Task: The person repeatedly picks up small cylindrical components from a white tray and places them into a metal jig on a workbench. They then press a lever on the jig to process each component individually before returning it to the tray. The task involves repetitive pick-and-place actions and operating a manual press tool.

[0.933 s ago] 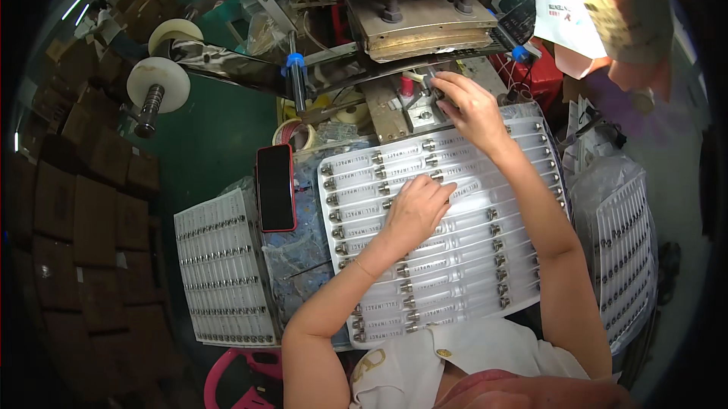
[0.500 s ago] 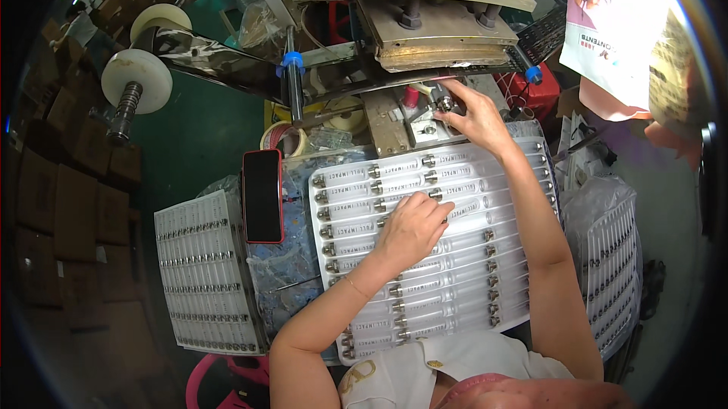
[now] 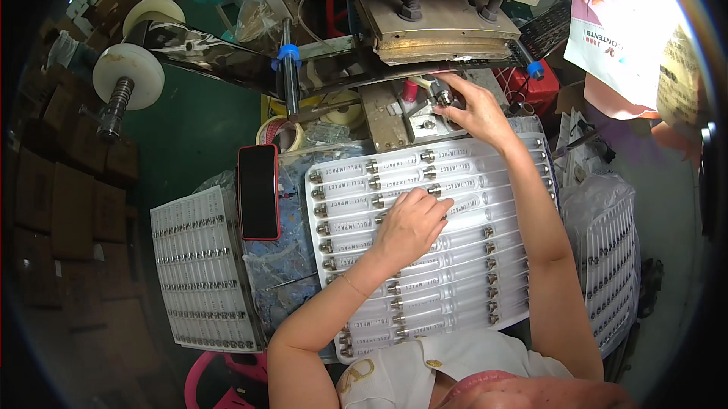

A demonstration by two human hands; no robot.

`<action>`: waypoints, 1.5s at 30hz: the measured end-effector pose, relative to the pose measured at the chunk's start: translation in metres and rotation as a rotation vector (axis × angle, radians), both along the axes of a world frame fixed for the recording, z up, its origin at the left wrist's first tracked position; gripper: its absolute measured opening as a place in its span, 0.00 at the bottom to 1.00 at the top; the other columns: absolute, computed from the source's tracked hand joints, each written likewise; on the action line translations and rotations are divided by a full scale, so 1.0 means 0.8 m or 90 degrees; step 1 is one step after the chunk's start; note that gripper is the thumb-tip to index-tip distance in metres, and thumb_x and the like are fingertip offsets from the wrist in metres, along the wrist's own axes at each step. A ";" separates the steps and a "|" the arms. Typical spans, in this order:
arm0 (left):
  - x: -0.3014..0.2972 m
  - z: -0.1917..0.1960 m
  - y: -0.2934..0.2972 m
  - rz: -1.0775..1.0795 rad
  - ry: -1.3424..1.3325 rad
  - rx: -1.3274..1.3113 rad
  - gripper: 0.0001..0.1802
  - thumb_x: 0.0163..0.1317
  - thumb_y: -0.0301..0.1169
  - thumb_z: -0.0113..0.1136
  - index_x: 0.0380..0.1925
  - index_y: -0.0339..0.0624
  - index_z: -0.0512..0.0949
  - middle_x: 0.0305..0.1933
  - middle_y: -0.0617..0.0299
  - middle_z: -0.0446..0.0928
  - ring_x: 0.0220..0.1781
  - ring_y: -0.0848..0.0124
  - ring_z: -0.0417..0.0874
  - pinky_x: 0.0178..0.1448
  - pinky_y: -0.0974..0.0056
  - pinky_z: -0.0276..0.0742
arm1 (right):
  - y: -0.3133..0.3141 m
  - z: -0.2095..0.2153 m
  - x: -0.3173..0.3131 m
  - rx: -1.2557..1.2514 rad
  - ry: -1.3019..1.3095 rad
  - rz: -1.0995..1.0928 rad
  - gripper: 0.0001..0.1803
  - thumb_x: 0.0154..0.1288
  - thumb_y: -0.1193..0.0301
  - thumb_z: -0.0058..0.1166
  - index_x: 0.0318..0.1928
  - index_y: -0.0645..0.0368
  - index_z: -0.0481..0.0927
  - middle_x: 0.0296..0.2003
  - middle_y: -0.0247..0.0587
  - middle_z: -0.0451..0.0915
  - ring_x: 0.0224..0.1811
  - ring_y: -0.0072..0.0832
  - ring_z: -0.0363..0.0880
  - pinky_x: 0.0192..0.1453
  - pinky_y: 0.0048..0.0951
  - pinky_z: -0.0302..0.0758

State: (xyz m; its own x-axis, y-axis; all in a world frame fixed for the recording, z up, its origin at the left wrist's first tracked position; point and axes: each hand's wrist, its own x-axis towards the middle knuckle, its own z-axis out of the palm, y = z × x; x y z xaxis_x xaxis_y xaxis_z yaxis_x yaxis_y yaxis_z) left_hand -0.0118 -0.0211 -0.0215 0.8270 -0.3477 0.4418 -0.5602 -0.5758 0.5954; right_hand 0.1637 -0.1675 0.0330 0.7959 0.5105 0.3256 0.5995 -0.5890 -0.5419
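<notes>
Where the bench is scanned from its left side, a white ribbed tray point(image 3: 199, 272) of small capped tubes is found, then a red-cased phone point(image 3: 258, 190) with a glossy black screen. A clear moulded tray point(image 3: 462, 287) of long transparent tubes with metal caps follows; the left hand point(image 3: 409, 227) is laid on it, fingers together, flat. The right hand point(image 3: 474, 109) is pinched on a small metal cap point(image 3: 444, 97) beneath the grey steel press point(image 3: 444, 26).

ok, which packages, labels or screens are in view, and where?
Phone: left of the tray, flat, red case, dark screen.
Tray: centre, under left hand, white, rows of clear printed tubes.
Second tray: far left, white.
Leaflet: top right, white and pink.
Boxes: left edge, brown cardboard.
</notes>
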 end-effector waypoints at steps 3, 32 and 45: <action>0.000 0.000 0.000 0.000 -0.002 0.002 0.18 0.52 0.28 0.64 0.45 0.41 0.78 0.35 0.60 0.75 0.42 0.61 0.74 0.50 0.59 0.71 | -0.001 -0.002 0.001 -0.002 -0.001 0.000 0.32 0.50 0.69 0.68 0.58 0.58 0.73 0.48 0.49 0.80 0.47 0.39 0.80 0.50 0.34 0.74; 0.002 -0.001 -0.005 0.004 -0.008 0.043 0.18 0.53 0.28 0.63 0.45 0.39 0.76 0.37 0.57 0.75 0.42 0.59 0.74 0.49 0.57 0.70 | -0.130 0.009 -0.134 -0.118 0.022 0.019 0.17 0.54 0.67 0.62 0.46 0.57 0.81 0.40 0.42 0.80 0.43 0.39 0.78 0.47 0.35 0.74; 0.001 0.023 -0.011 0.036 -0.113 0.135 0.16 0.58 0.32 0.61 0.46 0.39 0.78 0.40 0.54 0.75 0.44 0.57 0.75 0.50 0.57 0.71 | -0.127 -0.012 -0.206 0.009 0.073 0.087 0.12 0.53 0.72 0.63 0.40 0.60 0.82 0.35 0.37 0.80 0.37 0.32 0.79 0.46 0.30 0.75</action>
